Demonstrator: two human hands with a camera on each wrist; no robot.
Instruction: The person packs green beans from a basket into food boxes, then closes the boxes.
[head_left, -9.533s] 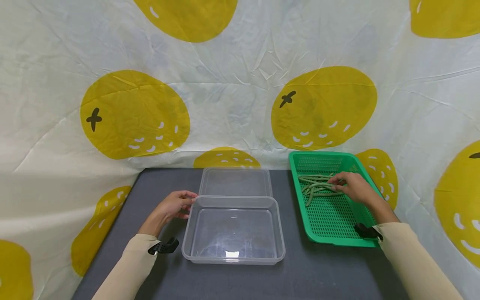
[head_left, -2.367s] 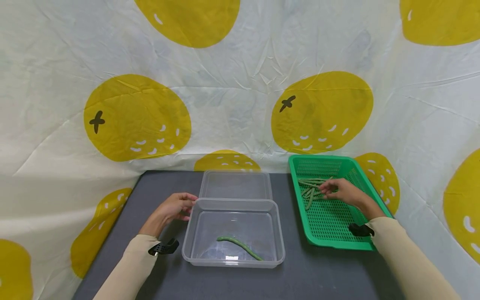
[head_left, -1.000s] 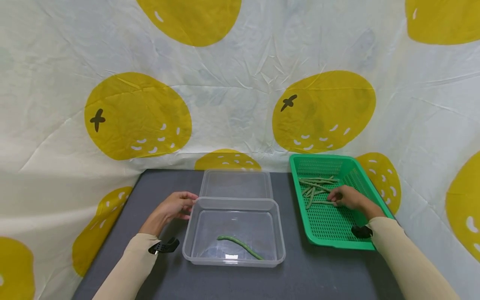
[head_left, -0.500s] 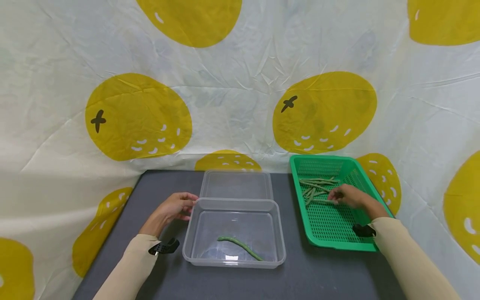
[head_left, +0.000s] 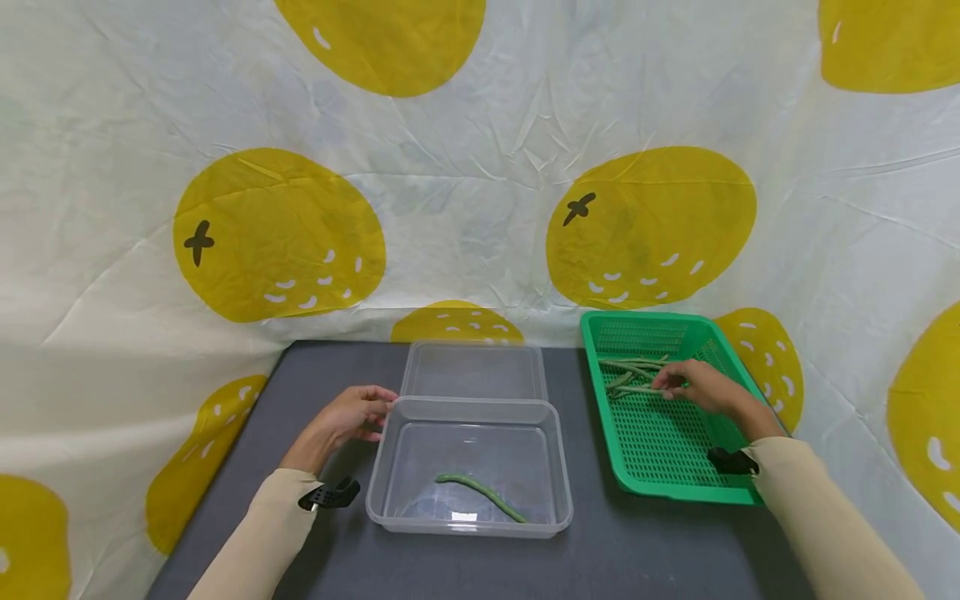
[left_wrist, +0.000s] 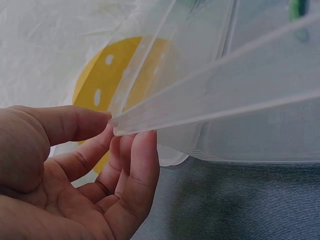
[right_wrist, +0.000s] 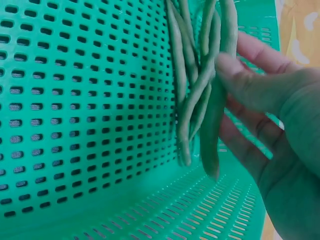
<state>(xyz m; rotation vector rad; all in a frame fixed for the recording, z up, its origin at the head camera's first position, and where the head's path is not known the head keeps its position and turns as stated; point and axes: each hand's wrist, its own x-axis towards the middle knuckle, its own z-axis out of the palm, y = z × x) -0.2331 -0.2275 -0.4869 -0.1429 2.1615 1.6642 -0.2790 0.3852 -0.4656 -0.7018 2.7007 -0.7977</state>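
Two hands are at work on a dark grey tabletop (head_left: 330, 367). Left hand (head_left: 347, 414) sits at about nine o'clock of a clear plastic tub (head_left: 468, 467); its thumb lies over the tub's rim and the curled fingers (left_wrist: 142, 165) press up from beneath, so the corner is pinched between them. One long green bean (head_left: 480, 492) lies on the floor of the tub, toward its near side.

Right hand (head_left: 701, 390) is inside a green perforated basket (head_left: 660, 450) that stands at three o'clock of the tub, apart from it. Several beans (head_left: 630, 377) lie bunched in the far half of the basket, at roughly twelve o'clock of its floor. The wrist view shows the thumb laid over the bunch and the fingers behind it, closing on a few beans (right_wrist: 200, 95); exactly how many are gripped cannot be told, nor whether they are lifted off the mesh.

A clear lid (head_left: 472, 369) lies flat at twelve o'clock of the tub, touching its far edge. A white cloth with yellow fruit prints (head_left: 277, 237) hangs behind and beside the tabletop. Both forearms wear beige sleeves (head_left: 258, 542).
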